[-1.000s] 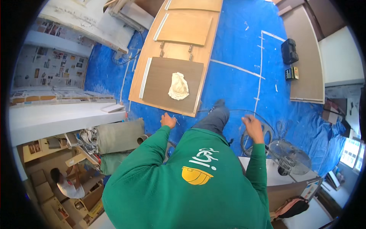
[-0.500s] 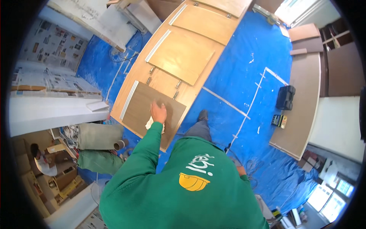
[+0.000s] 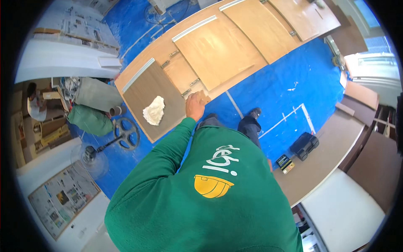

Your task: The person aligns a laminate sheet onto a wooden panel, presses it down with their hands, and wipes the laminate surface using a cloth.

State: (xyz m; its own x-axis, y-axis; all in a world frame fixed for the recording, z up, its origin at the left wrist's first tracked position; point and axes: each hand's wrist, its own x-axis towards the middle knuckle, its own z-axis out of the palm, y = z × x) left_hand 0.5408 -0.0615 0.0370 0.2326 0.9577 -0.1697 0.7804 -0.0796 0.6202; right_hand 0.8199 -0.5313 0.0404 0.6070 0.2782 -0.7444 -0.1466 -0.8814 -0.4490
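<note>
My left hand [image 3: 194, 107] is at the near edge of a long light-wood panel [image 3: 161, 52], just right of a brown board [image 3: 146, 85]; its blurred fingers do not show clearly whether they hold anything. A crumpled white cloth [image 3: 153, 110] lies on that board, left of the hand. Beyond are light-wood boards [image 3: 216, 54] with white edge strips and metal hinge-like fittings [image 3: 194, 82] between them. My right hand [image 3: 270, 165] is only a sliver beside my green sweatshirt, its fingers hidden.
Blue sheeting [image 3: 294, 80] covers the floor. A black case [image 3: 303, 145] and small box [image 3: 284, 163] sit on a leaning panel at right. A pedestal fan [image 3: 109, 141] and rolled fabric [image 3: 95, 92] are at left. A person [image 3: 37, 105] is in the left background.
My view has swung right along the panel. My left hand rose from beside my body to over the cloth, then moved right to the panel's edge. My right hand became mostly hidden.
</note>
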